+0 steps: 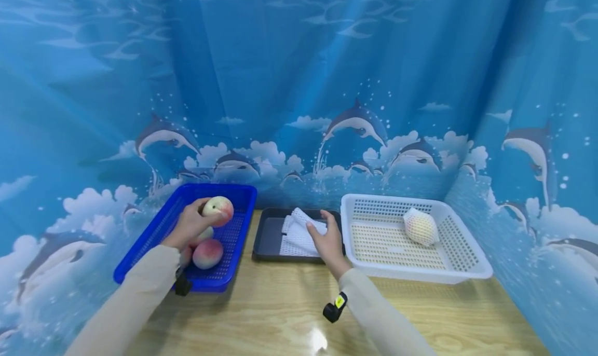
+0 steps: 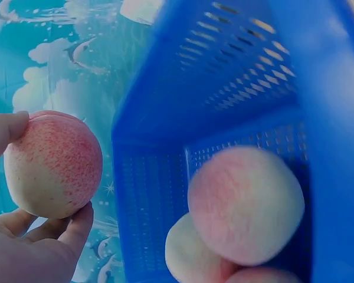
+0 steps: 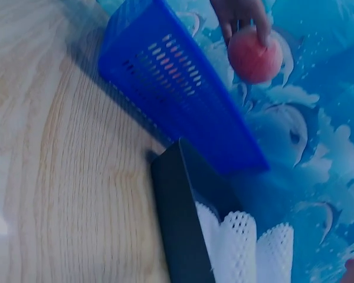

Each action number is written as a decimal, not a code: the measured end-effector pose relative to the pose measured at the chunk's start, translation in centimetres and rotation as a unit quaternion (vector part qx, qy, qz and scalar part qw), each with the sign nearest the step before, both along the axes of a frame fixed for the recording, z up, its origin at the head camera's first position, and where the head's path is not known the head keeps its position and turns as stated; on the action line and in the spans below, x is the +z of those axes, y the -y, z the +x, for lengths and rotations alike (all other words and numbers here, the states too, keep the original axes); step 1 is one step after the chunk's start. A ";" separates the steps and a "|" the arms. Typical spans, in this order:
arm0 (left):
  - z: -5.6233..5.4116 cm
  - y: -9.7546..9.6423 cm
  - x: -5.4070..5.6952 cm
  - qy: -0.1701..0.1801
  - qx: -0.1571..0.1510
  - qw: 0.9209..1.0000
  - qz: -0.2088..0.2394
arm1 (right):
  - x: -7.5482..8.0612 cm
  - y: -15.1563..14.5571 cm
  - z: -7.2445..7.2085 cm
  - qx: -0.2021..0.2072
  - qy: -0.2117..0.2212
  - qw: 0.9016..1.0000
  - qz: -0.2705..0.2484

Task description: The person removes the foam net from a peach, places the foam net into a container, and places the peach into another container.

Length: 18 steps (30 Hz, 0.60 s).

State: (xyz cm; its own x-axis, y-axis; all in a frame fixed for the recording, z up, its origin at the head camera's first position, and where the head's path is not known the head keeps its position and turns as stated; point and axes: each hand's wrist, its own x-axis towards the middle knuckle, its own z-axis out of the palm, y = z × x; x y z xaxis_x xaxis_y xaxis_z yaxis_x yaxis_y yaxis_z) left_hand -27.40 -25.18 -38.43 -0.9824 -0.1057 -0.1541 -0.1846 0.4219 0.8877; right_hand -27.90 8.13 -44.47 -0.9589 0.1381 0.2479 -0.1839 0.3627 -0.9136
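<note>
My left hand grips a pink and cream peach above the blue basket. In the left wrist view, thumb and fingers wrap the sides of that peach. Beneath it, several more peaches lie in the basket, partly hidden by the hand. My right hand is over the right part of a dark tray, its thumb and fingers spread apart. White foam net sleeves lie in the tray by its thumb; whether it touches them I cannot tell.
To the right stands a white basket holding one peach in a foam net. All three containers sit on a wood-grain table. Behind them hangs a blue curtain printed with dolphins.
</note>
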 end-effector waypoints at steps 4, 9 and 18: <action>-0.9 -0.2 -0.2 -0.020 0.005 1.000 -0.020 | 0.7 -0.4 0.9 0.023 -0.002 1.000 -0.019; -1.9 0.1 -1.0 -0.049 0.011 0.997 -0.058 | 1.1 -0.8 1.9 0.047 -0.008 0.998 -0.043; -2.7 0.1 -3.0 -0.072 0.036 0.993 -0.091 | 1.3 -1.9 3.5 0.065 -0.022 0.995 -0.069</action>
